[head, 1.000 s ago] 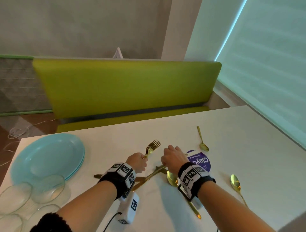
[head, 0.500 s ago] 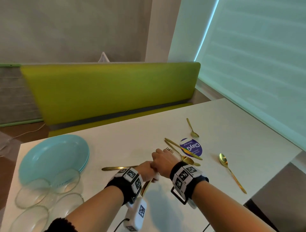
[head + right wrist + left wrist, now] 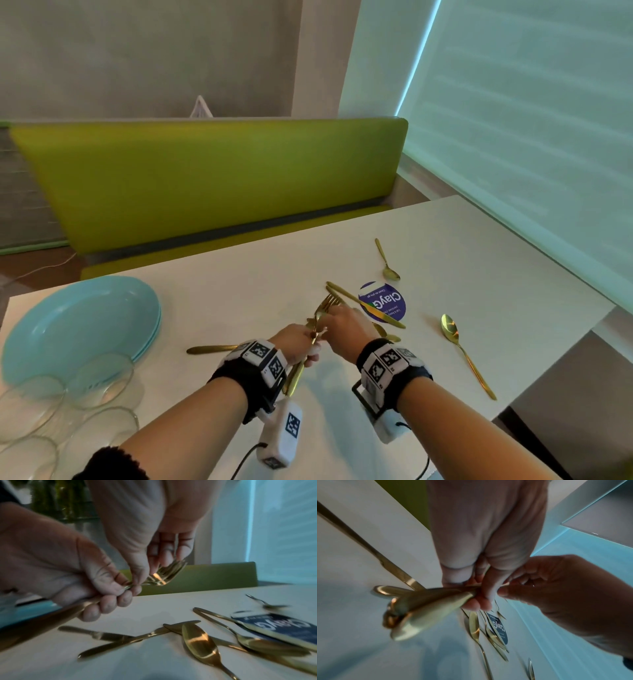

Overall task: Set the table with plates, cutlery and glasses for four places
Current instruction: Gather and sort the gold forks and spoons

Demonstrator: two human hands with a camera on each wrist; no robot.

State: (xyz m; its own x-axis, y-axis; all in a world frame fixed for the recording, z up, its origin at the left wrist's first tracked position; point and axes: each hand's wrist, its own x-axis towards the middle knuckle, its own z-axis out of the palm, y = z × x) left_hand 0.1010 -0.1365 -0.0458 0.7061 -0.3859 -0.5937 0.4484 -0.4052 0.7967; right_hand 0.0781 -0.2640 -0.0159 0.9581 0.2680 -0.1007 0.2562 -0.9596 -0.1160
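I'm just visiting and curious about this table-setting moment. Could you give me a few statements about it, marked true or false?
1. The left hand grips a bundle of gold forks. True.
2. The right hand lies flat on the table. False: it pinches the forks near their tines.
3. The blue plates are laid at four places. False: they sit stacked at the left.
4. Spoons and knives lie loose on the table. True.
5. The glasses stand beside the round sticker. False: they are beside the plates.

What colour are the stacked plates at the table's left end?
The plates are light turquoise blue, plain with no pattern; the head view shows them best.
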